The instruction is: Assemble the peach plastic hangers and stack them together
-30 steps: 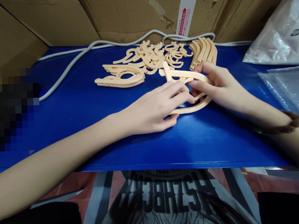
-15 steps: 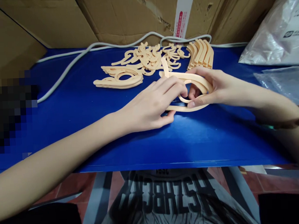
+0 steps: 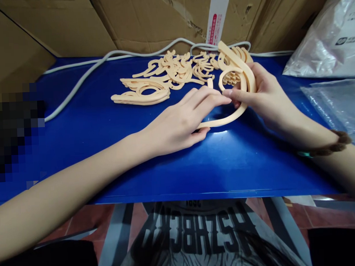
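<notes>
Between my hands is a beige folding hanger (image 3: 248,79), with one curved arm angled up at the right and a long curved strip running to the left. My right hand (image 3: 265,88) grips its upright arm, thumb across the front near the ring-shaped part. My left hand (image 3: 191,116) is closed around the strip's left end, the thumb below and the fingers above; the hand hides that end. Folded hangers (image 3: 143,97) lie stacked left of my left hand. Behind are a heap of small hooks (image 3: 174,68) and a row of curved arm pieces (image 3: 232,79), partly covered by the held hanger.
The blue table (image 3: 167,176) ends at a straight front edge. A pale cable (image 3: 103,59) runs along the back, before cardboard boxes (image 3: 155,24). At right are a white plastic bag (image 3: 323,44) and a clear bag (image 3: 335,102). A dark blurred object (image 3: 13,136) is at left.
My right hand has tilted the hanger's right arm from lying flat to pointing up, and the wrist has turned. My left hand has stayed nearly in place.
</notes>
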### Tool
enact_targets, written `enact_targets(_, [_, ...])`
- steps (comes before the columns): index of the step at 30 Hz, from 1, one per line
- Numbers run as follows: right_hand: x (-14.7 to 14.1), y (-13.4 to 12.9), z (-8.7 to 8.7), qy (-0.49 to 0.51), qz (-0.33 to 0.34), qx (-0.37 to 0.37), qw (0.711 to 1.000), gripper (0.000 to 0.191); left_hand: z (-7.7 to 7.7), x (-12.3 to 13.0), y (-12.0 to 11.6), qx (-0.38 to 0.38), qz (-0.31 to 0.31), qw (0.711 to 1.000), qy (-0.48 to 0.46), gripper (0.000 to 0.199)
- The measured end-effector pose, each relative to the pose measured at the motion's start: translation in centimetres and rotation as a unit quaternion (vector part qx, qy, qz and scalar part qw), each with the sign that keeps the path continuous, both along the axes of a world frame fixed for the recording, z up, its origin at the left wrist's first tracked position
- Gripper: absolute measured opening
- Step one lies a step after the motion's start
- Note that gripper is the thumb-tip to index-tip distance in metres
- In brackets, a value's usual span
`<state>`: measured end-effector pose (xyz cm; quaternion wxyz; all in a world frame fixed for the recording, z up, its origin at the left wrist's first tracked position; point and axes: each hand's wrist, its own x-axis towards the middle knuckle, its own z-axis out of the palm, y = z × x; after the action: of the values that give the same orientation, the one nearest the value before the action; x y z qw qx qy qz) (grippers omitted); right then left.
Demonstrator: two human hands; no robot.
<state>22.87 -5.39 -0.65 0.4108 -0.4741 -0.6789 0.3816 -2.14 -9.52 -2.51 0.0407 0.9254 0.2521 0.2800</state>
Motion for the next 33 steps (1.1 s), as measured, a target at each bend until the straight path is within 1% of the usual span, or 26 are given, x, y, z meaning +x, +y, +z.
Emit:
enact_targets(3, [0.1, 0.1, 0.0, -0.035, 0.008, 0.022, 0.999, 0.058, 0.2, 0.3, -0.5, -0.005, 0.002, 1.0, 0.019, 0.058])
enact_targets(7, [0.3, 0.3, 0.0, -0.084, 0.055, 0.052, 0.994, 0.064, 0.0, 0.5, -0.7, -0.007, -0.008, 0.999, 0.034, 0.063])
enact_targets(12, [0.5, 0.3, 0.1, -0.141, 0.088, 0.062, 0.984, 0.059, 0.1, 0.4, -0.5, -0.007, 0.002, 0.999, 0.048, 0.059])
enact_targets(15, [0.4, 0.2, 0.3, -0.167, 0.101, 0.065, 0.979, 0.056, 0.3, 0.0, 0.0, 0.012, 0.025, 0.998, 0.059, 0.053])
enact_targets(17, [0.3, 0.1, 0.5, -0.172, 0.11, 0.047, 0.978, 0.055, 0.3, -0.3, 0.4, 0.018, 0.045, 0.996, 0.073, 0.047])
enact_targets(20, [0.2, 0.0, 0.7, -0.153, 0.122, -0.011, 0.981, 0.053, 0.3, -0.6, 0.7, 0.005, 0.056, 0.995, 0.084, 0.044])
enact_targets(23, [0.4, 0.0, 0.7, -0.146, 0.11, -0.031, 0.983, 0.046, 0.5, -0.6, 0.5, -0.015, 0.064, 0.995, 0.07, 0.053])
enact_targets(26, [0.7, 0.1, 0.9, -0.176, 0.082, 0.003, 0.981, 0.034, 0.7, -0.4, 0.1, -0.025, 0.061, 0.996, 0.066, 0.058])
enact_targets(30, [0.9, 0.0, 1.2, -0.241, 0.038, 0.085, 0.966, 0.024, 0.9, -0.1, -0.3, -0.017, 0.037, 0.996, 0.084, 0.051])
enact_targets(33, [0.8, -0.1, 1.3, -0.276, 0.008, 0.094, 0.957, 0.025, 0.9, -0.1, -0.3, -0.001, 0.015, 0.995, 0.102, 0.04])
